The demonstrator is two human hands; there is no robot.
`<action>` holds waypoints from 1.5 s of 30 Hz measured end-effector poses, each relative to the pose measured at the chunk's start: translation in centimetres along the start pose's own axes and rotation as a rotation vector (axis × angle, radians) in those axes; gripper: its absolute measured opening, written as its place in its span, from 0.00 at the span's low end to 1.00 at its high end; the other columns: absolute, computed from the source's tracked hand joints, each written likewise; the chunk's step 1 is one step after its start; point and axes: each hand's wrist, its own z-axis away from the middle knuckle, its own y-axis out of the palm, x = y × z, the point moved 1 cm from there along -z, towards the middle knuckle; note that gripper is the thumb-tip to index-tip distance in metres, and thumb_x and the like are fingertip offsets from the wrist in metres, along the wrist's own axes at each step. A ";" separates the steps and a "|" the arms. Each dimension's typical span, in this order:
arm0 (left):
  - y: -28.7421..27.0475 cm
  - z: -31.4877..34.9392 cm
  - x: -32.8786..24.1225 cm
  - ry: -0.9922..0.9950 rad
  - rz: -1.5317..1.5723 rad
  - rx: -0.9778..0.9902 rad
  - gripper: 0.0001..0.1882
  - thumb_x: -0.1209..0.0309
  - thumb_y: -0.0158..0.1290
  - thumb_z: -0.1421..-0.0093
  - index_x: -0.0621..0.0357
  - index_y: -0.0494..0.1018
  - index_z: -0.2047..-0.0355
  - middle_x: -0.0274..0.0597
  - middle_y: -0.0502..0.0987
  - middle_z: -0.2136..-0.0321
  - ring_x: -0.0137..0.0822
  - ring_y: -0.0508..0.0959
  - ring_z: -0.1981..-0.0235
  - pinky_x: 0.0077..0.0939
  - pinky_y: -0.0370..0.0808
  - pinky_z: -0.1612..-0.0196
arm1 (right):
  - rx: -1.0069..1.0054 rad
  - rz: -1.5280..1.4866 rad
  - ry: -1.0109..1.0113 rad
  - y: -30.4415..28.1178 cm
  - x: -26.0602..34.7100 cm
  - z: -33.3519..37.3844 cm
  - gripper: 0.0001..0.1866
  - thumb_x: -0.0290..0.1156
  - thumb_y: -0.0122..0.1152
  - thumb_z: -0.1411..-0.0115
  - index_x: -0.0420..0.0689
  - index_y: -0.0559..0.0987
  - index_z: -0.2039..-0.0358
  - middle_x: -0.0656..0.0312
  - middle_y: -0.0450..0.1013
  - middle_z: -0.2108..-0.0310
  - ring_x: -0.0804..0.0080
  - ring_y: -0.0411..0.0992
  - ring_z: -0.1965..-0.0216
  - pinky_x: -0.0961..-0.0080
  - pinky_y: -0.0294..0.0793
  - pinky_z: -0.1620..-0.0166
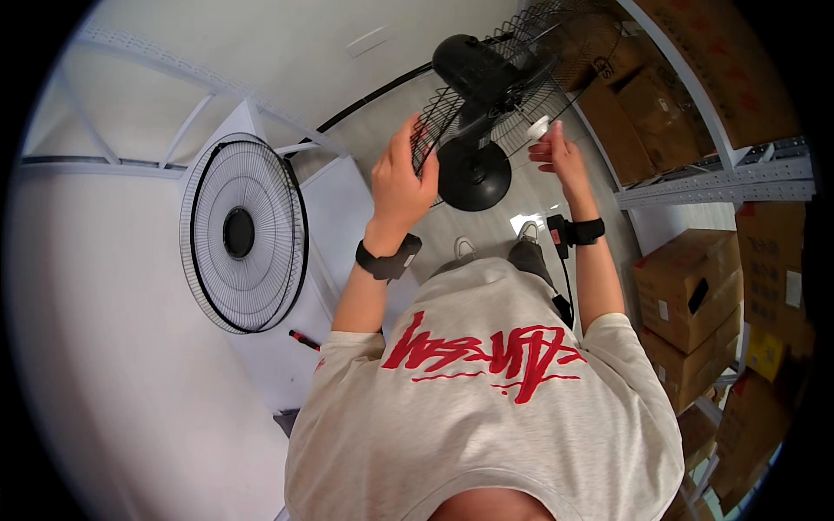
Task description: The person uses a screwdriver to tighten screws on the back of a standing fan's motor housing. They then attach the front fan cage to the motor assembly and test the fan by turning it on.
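A black pedestal fan stands before me, its round base on the floor and its motor housing tilted. A black wire rear grille is around its head, with no blades on the shaft. My left hand is closed on the near left edge of this grille, thumb and fingers on either side. At the shaft's front end, my right hand pinches a small white round plastic nut between thumb and fingers. Whether the nut touches the shaft I cannot tell.
A round front grille leans upright on the white table at left, near a red and black tool. Shelving with cardboard boxes lines the right side. A white metal frame stands at the back left.
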 end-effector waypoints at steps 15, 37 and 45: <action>0.3 -0.2 0.1 -0.006 0.017 0.008 0.24 0.77 0.56 0.40 0.65 0.67 0.43 0.54 0.80 0.55 0.51 0.82 0.56 0.40 0.79 0.53 | -0.049 0.118 -0.200 0.2 -0.8 -0.8 0.30 0.55 0.55 0.32 0.33 0.77 0.55 0.55 0.81 0.65 0.71 0.80 0.66 0.76 0.79 0.67; 0.3 0.0 0.2 -0.018 0.037 0.000 0.24 0.78 0.56 0.40 0.66 0.68 0.44 0.55 0.79 0.54 0.51 0.82 0.56 0.39 0.79 0.53 | -0.031 0.045 -0.244 0.4 -0.8 -0.5 0.29 0.55 0.56 0.33 0.39 0.75 0.51 0.60 0.78 0.60 0.73 0.79 0.61 0.75 0.78 0.60; 0.3 -0.1 -0.4 -0.048 -0.006 -0.018 0.20 0.75 0.55 0.36 0.68 0.68 0.45 0.53 0.81 0.56 0.44 0.83 0.54 0.32 0.77 0.50 | 0.081 -0.031 -0.070 0.4 -0.5 -0.4 0.33 0.61 0.48 0.31 0.37 0.78 0.58 0.58 0.80 0.65 0.72 0.79 0.64 0.78 0.77 0.63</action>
